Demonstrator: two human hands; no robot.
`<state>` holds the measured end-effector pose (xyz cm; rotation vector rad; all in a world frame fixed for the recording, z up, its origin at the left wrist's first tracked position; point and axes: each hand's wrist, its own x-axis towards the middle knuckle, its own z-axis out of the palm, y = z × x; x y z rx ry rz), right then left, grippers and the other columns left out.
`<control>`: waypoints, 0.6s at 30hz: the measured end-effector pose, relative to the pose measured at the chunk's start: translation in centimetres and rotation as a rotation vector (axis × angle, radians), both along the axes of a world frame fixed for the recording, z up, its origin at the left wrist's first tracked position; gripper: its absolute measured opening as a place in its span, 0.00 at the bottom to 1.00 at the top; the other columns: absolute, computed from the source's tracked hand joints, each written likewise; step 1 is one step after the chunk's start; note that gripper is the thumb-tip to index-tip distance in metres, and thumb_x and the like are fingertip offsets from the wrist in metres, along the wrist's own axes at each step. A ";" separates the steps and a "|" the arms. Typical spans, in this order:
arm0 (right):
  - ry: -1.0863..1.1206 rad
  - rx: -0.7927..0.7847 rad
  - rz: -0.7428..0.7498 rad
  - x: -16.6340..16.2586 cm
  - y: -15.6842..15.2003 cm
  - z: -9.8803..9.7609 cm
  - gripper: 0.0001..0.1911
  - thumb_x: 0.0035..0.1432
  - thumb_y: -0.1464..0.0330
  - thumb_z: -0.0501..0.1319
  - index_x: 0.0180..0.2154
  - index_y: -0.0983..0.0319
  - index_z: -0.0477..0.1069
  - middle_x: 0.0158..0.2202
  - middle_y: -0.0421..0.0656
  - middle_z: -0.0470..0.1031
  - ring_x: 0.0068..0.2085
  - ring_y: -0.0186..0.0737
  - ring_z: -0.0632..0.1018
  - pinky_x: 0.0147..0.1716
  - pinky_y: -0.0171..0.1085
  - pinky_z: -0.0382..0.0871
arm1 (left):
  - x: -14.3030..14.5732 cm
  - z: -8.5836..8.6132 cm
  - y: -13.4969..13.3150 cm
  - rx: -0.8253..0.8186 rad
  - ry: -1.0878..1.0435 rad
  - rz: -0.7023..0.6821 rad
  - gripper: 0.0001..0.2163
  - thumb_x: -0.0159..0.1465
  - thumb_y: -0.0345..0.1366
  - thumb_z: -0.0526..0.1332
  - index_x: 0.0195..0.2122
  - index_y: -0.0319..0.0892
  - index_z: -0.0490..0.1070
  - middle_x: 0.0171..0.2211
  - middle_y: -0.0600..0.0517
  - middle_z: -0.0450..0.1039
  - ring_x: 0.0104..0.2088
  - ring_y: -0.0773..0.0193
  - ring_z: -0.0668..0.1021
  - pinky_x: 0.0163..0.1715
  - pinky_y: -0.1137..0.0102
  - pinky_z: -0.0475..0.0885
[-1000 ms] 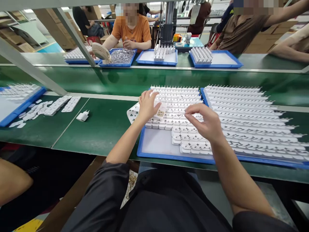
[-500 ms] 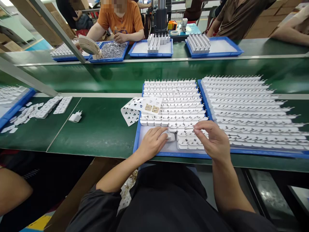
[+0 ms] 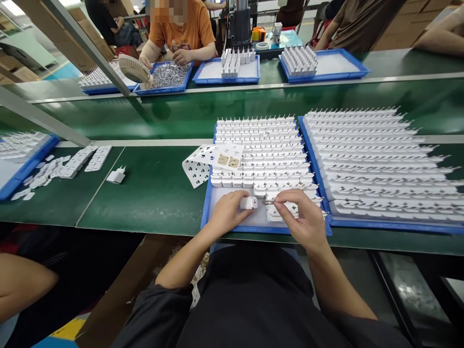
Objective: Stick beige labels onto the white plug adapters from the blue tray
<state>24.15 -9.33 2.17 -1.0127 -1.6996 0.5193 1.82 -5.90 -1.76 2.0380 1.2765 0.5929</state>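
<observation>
white plug [image 3: 249,203] in left fingers [image 3: 238,195], right fingers [image 3: 289,196] pinching slim piece [image 3: 268,202]

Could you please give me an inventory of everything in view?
Pronged plastic plugs: many, white, rows in trays
Lone pronged plug: one, white, bench, left of centre
Shallow rectangular trays: seven, blue, three near, four far
Curled patterned sheet: one, white, over middle near tray's left rim
Flat plastic pieces: many, white, near bench, left
Shiny metal pieces: many, silver, far tray
Round fan-like object: one, beige, beside them
Cardboard boxes: several, brown, background
Co-workers: at least five, mixed clothing, around bench
Long flat bench: one, green, under trays
Left hand: one, bare, holding a white block
Right hand: one, bare, pinching a thin piece
</observation>
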 end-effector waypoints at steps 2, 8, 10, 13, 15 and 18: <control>0.097 -0.087 0.019 -0.6 -0.5 -0.1 0.08 0.66 0.75 0.64 0.42 0.55 0.75 0.37 0.41 0.78 0.40 0.40 0.79 0.41 0.40 0.73 | -0.5 0.2 -0.6 -0.089 -0.239 0.057 0.16 0.64 0.40 0.69 0.47 0.45 0.65 0.51 0.46 0.79 0.49 0.54 0.81 0.49 0.60 0.76; 0.308 -0.348 0.212 -3.9 -1.2 -0.1 0.00 0.65 0.68 0.66 0.39 0.57 0.76 0.33 0.40 0.80 0.34 0.38 0.80 0.36 0.38 0.76 | -0.3 -0.2 -2.5 -0.014 -0.510 0.137 0.21 0.60 0.42 0.72 0.48 0.45 0.63 0.48 0.46 0.76 0.46 0.59 0.81 0.47 0.64 0.78; 0.282 -0.364 0.200 -4.7 -1.1 -0.3 0.01 0.64 0.67 0.66 0.38 0.57 0.77 0.33 0.41 0.80 0.34 0.39 0.80 0.37 0.38 0.76 | 0.1 -0.2 -2.8 0.081 -0.443 0.133 0.19 0.62 0.40 0.69 0.51 0.45 0.66 0.47 0.46 0.74 0.46 0.58 0.80 0.47 0.63 0.78; 0.236 -0.379 0.164 -5.2 -0.7 -0.7 0.02 0.63 0.66 0.67 0.37 0.57 0.77 0.33 0.41 0.81 0.34 0.40 0.80 0.38 0.40 0.76 | 0.3 0.4 -3.2 0.122 -0.337 0.115 0.21 0.64 0.35 0.67 0.58 0.46 0.68 0.49 0.45 0.72 0.50 0.56 0.79 0.50 0.61 0.78; 0.244 -0.406 0.157 -5.1 -0.5 -1.0 0.03 0.63 0.65 0.67 0.37 0.57 0.77 0.33 0.41 0.81 0.35 0.41 0.81 0.39 0.40 0.76 | -0.1 1.0 -3.6 0.055 -0.318 0.065 0.27 0.65 0.34 0.67 0.65 0.48 0.63 0.53 0.43 0.72 0.55 0.54 0.78 0.55 0.59 0.77; 0.297 -0.465 0.204 -4.9 -0.3 -1.4 0.03 0.64 0.64 0.67 0.37 0.57 0.77 0.34 0.40 0.81 0.37 0.40 0.82 0.42 0.40 0.77 | -0.9 1.8 -3.9 -0.116 -0.345 -0.060 0.32 0.69 0.34 0.63 0.71 0.49 0.53 0.61 0.40 0.70 0.60 0.53 0.77 0.59 0.59 0.75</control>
